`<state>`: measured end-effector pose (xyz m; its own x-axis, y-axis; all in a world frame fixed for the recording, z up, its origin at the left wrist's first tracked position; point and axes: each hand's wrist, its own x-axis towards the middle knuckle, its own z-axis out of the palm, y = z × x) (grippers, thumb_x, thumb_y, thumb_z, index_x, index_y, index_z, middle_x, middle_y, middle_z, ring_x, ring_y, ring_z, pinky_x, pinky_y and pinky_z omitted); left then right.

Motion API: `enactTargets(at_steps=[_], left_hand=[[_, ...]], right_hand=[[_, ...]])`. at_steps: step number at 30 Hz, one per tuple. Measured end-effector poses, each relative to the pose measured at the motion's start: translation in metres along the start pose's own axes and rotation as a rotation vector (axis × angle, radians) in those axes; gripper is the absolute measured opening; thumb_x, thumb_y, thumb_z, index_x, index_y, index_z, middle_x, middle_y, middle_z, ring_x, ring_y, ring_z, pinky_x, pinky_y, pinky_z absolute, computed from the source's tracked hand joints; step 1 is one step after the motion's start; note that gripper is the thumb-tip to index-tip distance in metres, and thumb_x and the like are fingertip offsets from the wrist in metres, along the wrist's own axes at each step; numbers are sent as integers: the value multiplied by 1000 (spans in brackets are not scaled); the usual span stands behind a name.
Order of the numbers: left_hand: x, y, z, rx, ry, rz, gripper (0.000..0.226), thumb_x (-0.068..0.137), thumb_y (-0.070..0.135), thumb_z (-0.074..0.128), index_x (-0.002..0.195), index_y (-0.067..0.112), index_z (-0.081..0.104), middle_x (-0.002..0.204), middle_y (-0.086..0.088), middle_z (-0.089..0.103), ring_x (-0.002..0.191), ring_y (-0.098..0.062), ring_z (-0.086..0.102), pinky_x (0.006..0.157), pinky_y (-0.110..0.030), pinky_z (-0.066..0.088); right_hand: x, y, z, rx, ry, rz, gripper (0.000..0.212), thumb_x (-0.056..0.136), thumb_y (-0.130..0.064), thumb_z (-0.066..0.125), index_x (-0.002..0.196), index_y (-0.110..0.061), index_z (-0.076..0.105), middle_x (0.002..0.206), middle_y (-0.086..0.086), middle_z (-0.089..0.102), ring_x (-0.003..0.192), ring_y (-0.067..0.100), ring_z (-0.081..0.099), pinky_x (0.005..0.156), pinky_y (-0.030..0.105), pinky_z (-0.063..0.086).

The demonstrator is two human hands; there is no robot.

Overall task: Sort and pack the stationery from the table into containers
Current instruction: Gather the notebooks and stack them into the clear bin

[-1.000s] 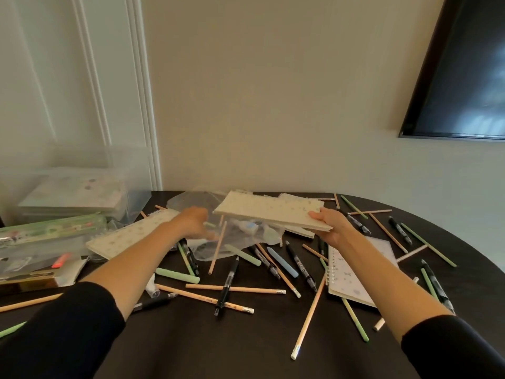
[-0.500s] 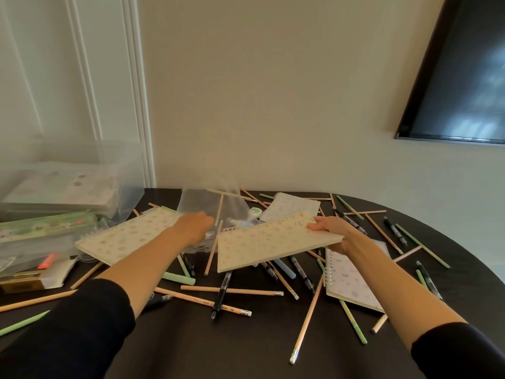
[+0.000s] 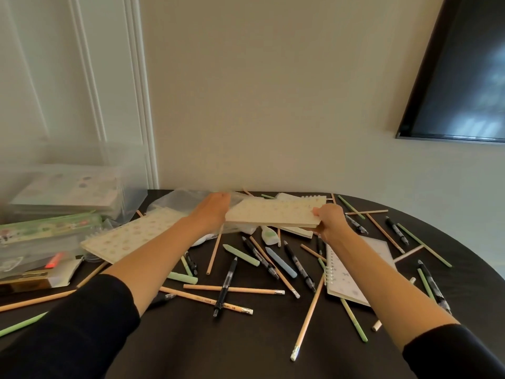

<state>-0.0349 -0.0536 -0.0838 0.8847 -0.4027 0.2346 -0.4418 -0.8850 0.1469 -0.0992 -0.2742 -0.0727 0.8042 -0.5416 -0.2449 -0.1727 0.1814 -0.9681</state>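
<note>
The person is sorting the notebooks. The right hand [image 3: 329, 222] grips a dotted spiral notebook [image 3: 274, 212] by its right end, thumb on the cover. It holds the notebook nearly level above the clutter at twelve o'clock on the bench [image 3: 218, 351]. The left hand [image 3: 212, 212] reaches to the clear plastic bag [image 3: 177, 201] just left of the notebook. Blur hides its fingers, so whether they pinch the film or only touch it cannot be told.

The next move is probably to spread the bag's mouth and slide the notebook in flat. The clear storage box [image 3: 82, 187] at ten o'clock, which already holds flat paper goods, is the other likely home. Either way the notebook travels leftward, over a second notebook [image 3: 131, 236] lying flat at ten o'clock.

Room is tight at the far side, where the wall [image 3: 273, 105] stands directly behind the bench. Loose pencils [image 3: 259, 291] and pens [image 3: 228, 280] cover the middle. A third notebook [image 3: 355, 269] lies at two o'clock, and a few pens sit near the curved edge at three o'clock. The bare strip at six o'clock offers the only free setting-down space.
</note>
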Motion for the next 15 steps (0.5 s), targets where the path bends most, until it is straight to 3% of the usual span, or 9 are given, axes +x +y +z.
enactTargets(at_steps=[2, 5, 6, 10, 13, 15], left_hand=[[1, 6, -4, -46, 9, -19, 20, 90, -10, 38, 99, 4, 47, 100, -11, 51, 83, -21, 44, 69, -28, 35], [1, 19, -5, -106, 40, 9, 20, 90, -11, 34, 92, 7, 44, 91, -9, 44, 79, -19, 39, 67, -28, 31], [0, 24, -3, -118, 53, 22, 21, 91, -11, 33, 91, 8, 42, 92, -10, 44, 80, -20, 39, 67, -28, 30], [-4, 31, 4, -127, 92, 42, 23, 91, -8, 30, 107, -1, 45, 109, -17, 50, 99, -30, 49, 79, -33, 38], [-9, 27, 7, -155, 94, 46, 23, 90, -10, 33, 107, -2, 45, 111, -19, 50, 101, -31, 50, 79, -32, 39], [-14, 27, 10, -157, 79, 56, 22, 91, -8, 35, 109, 0, 45, 113, -17, 50, 101, -29, 50, 77, -29, 38]], right_hand=[[1, 4, 7, -112, 86, -104, 31, 95, 2, 35, 124, -2, 46, 116, 14, 57, 100, 30, 59, 84, 45, 53], [-12, 12, 21, -228, 136, -255, 24, 94, -2, 38, 116, 0, 49, 101, 10, 56, 76, 17, 53, 50, 21, 45], [-18, 16, 27, -211, 120, -290, 21, 94, -3, 40, 114, 0, 49, 98, 9, 54, 73, 15, 51, 46, 18, 41], [-29, 24, 52, -134, -10, -214, 20, 90, -2, 48, 110, -1, 49, 97, 10, 59, 82, 20, 60, 62, 31, 53], [-25, 21, 55, -239, -89, -123, 13, 81, 4, 58, 94, 4, 57, 81, 12, 60, 71, 20, 56, 59, 29, 48], [-26, 20, 52, -296, -104, -134, 9, 77, 2, 62, 86, 3, 59, 79, 12, 60, 75, 22, 57, 67, 31, 50]])
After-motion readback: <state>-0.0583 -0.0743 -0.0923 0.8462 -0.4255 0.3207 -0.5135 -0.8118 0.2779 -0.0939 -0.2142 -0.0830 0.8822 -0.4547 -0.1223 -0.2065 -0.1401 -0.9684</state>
